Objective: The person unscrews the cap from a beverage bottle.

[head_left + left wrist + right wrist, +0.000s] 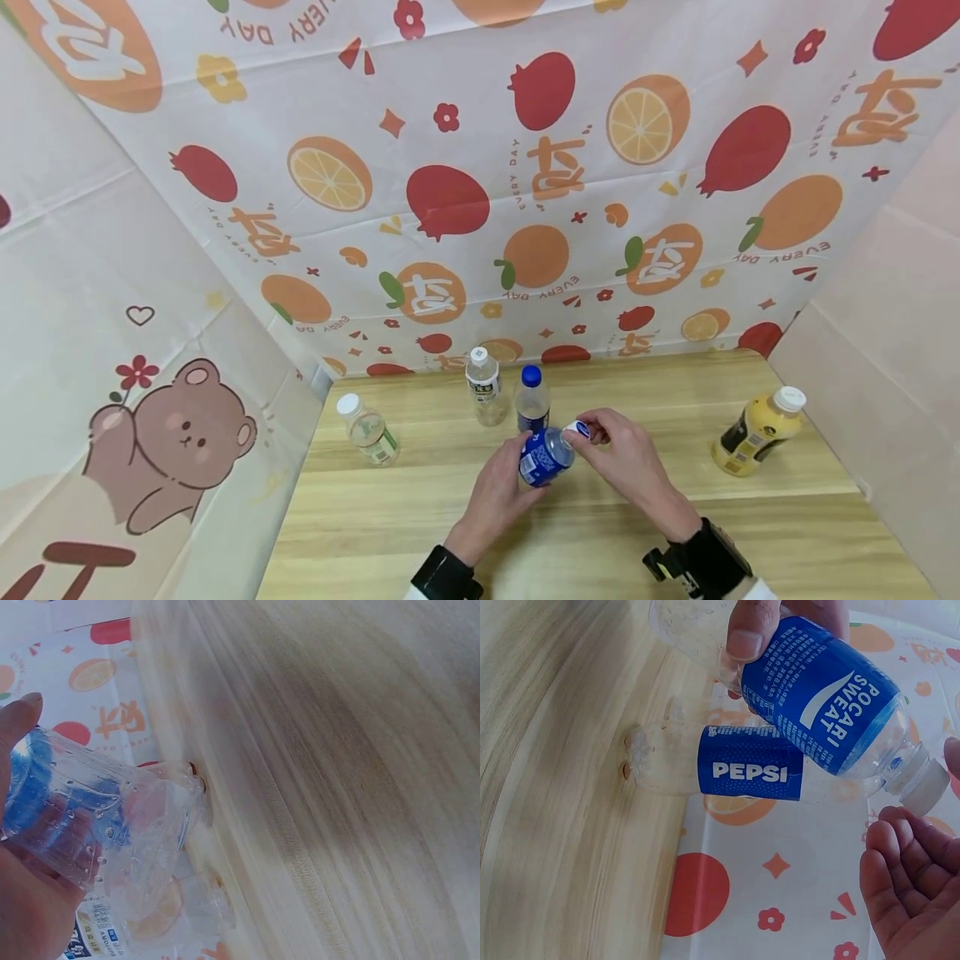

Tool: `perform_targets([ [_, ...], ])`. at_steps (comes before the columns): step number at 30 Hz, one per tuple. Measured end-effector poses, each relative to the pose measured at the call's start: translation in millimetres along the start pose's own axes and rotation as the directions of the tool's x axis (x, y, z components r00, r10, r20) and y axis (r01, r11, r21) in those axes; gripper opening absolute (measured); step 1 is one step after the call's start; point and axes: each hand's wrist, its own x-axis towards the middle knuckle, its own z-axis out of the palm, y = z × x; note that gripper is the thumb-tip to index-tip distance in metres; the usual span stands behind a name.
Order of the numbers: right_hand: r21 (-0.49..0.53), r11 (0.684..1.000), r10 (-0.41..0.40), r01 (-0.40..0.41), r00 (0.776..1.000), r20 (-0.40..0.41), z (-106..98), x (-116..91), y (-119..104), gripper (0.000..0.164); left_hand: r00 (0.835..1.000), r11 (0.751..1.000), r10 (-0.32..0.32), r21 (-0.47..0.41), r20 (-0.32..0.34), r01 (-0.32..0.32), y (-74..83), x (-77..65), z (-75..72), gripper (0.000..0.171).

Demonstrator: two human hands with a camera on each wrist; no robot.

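Pocari Sweat bottle [543,458] tilts above the wooden table [397,525] in the head view, my left hand [497,479] gripping its body, my right hand [630,457] pinching its white cap [576,429]. From the left wrist, its clear plastic shows (dotted with droplets [103,859]). From the right wrist, a Pepsi bottle [750,776] stands behind.

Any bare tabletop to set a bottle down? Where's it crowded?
Free on the table: between the right hand and yellow bottle; front left, between the left hand and table's left edge, before the green-label bottle. Crowded: back middle, where black-label bottle and Pepsi bottle stand close, Pocari Sweat bottle held in front.
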Motion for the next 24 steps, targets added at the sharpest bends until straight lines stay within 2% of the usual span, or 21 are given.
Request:
perform_targets([
  [5,-0.005,0.999,-0.037,0.037,0.999,-0.001,1.2,-2.0,0.8,0.028,1.0,1.0,-0.017,-0.013,0.007,0.017,0.2,-2.1,-0.3,0.089],
  [13,0.018,0.997,-0.075,0.074,0.997,0.026,-0.2,-1.7,2.7,0.031,1.0,1.0,-0.012,-0.011,0.001,0.012,0.3,-1.9,1.0,0.089],
  [18,0.023,0.992,-0.125,0.124,0.992,0.033,-1.8,-0.8,5.3,0.036,1.0,1.0,0.002,-0.009,-0.003,-0.002,0.2,-0.6,2.5,0.091],
  [24,0.069,0.982,-0.182,0.176,0.979,0.092,-2.6,-1.2,7.8,0.045,1.0,1.0,0.015,-0.016,-0.01,-0.015,0.3,-2.1,4.0,0.092],
])
